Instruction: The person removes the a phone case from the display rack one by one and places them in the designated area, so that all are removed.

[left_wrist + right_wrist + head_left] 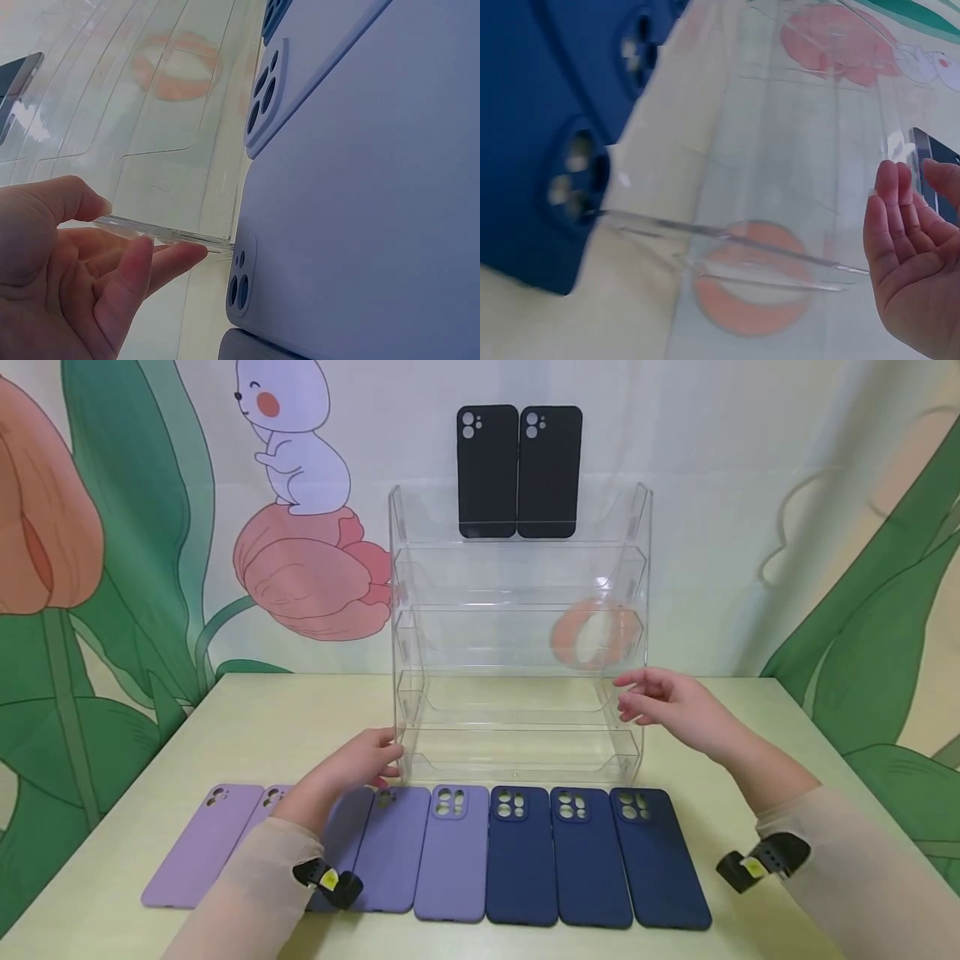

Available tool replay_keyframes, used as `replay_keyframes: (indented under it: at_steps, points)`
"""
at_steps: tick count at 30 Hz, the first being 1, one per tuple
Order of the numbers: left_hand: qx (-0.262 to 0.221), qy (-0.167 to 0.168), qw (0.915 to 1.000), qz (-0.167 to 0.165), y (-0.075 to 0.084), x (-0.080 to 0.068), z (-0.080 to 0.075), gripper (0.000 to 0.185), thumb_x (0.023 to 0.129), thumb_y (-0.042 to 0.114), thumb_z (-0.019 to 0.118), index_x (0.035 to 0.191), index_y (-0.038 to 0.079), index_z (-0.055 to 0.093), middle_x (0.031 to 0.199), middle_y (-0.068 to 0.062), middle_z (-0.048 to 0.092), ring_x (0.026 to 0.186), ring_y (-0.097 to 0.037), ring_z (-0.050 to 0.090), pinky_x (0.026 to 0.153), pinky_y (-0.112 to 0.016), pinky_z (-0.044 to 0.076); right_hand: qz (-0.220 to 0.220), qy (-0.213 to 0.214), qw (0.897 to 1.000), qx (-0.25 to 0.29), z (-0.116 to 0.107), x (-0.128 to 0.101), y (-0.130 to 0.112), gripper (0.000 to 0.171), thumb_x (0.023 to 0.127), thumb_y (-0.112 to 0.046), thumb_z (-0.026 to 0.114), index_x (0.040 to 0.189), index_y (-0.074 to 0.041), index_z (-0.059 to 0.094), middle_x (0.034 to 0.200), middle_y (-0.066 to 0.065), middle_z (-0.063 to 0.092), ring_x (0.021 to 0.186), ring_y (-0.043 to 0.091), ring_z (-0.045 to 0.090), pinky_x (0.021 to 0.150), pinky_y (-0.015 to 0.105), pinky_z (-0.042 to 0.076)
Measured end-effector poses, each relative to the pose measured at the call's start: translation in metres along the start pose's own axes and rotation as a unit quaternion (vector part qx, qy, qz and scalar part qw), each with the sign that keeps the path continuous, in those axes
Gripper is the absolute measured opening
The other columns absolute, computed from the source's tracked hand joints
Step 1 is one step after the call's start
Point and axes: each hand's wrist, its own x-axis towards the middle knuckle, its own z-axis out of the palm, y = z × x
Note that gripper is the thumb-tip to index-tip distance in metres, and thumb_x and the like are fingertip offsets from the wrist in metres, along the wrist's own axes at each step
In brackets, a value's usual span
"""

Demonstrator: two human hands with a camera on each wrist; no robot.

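A clear acrylic tiered rack stands upright on the table. My left hand grips its lower left side edge; in the left wrist view the thumb lies on one face of the clear panel and fingers on the other. By the rack's right side is my right hand, its fingers loosely bent and holding nothing. Whether its fingertips touch the rack, I cannot tell. Two black phone cases stand side by side in the top tier. In front lies a row of purple phone cases and navy phone cases.
The pale yellow table bears everything. Behind it hangs a printed cloth with flowers and a white animal. My left forearm covers part of the purple cases at the left end of the row.
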Motion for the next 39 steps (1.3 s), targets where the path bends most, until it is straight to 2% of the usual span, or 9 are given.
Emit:
replay_keyframes:
  at_steps: [9,16,21,28,33,39]
  points:
    - [-0.005,-0.005,1.0,0.002,0.001,0.001,0.0,0.049,0.095,0.01,0.037,0.139,-0.01,0.032,0.129,-0.029,0.048,0.103,-0.035,0.06,0.071,-0.037,0.054,-0.026,0.027,0.998,0.041,-0.012,0.033,-0.026,0.039,0.096,-0.023,0.051,0.125,0.002,0.05,0.104,0.014,0.062,0.09,0.01,0.063,0.077,0.023,0.05]
    - [-0.009,-0.003,1.0,0.004,-0.003,0.002,-0.002,0.052,0.093,0.01,0.037,0.139,-0.012,0.029,0.134,-0.031,0.042,0.104,-0.036,0.059,0.069,-0.035,0.054,-0.03,0.06,0.996,0.063,-0.018,0.058,-0.043,0.037,0.097,-0.023,0.05,0.124,0.001,0.05,0.109,0.017,0.062,0.093,0.01,0.063,0.08,0.022,0.05]
    - [-0.007,-0.004,0.9999,0.006,-0.004,0.001,0.001,0.048,0.094,0.01,0.037,0.137,-0.01,0.035,0.13,-0.029,0.047,0.1,-0.033,0.062,0.069,-0.036,0.054,-0.038,0.083,0.993,0.069,-0.025,0.075,-0.06,0.037,0.097,-0.022,0.05,0.125,0.002,0.049,0.116,0.019,0.06,0.1,0.013,0.062,0.088,0.027,0.047]
    - [-0.009,0.006,0.9999,0.012,0.001,0.003,-0.002,0.049,0.095,0.011,0.037,0.139,-0.01,0.032,0.131,-0.029,0.046,0.102,-0.035,0.06,0.069,-0.037,0.054,-0.031,0.117,0.988,0.093,-0.036,0.099,-0.088,0.043,0.096,-0.025,0.051,0.131,0.0,0.046,0.126,0.017,0.055,0.112,0.02,0.056,0.098,0.034,0.041]
    - [-0.008,-0.005,0.9999,0.014,0.003,0.001,-0.001,0.047,0.093,0.01,0.037,0.136,-0.009,0.038,0.13,-0.028,0.048,0.102,-0.034,0.061,0.069,-0.036,0.054,-0.029,0.119,0.988,0.099,-0.038,0.106,-0.092,0.048,0.096,-0.023,0.051,0.137,0.0,0.042,0.133,0.017,0.05,0.119,0.022,0.051,0.099,0.035,0.039]
    - [-0.004,0.004,1.0,0.005,0.0,-0.001,0.0,0.046,0.094,0.011,0.038,0.136,-0.007,0.039,0.127,-0.026,0.051,0.099,-0.032,0.062,0.069,-0.037,0.054,-0.022,0.137,0.985,0.1,-0.038,0.119,-0.092,0.048,0.096,-0.024,0.05,0.139,-0.003,0.041,0.135,0.014,0.05,0.12,0.021,0.049,0.099,0.031,0.039]
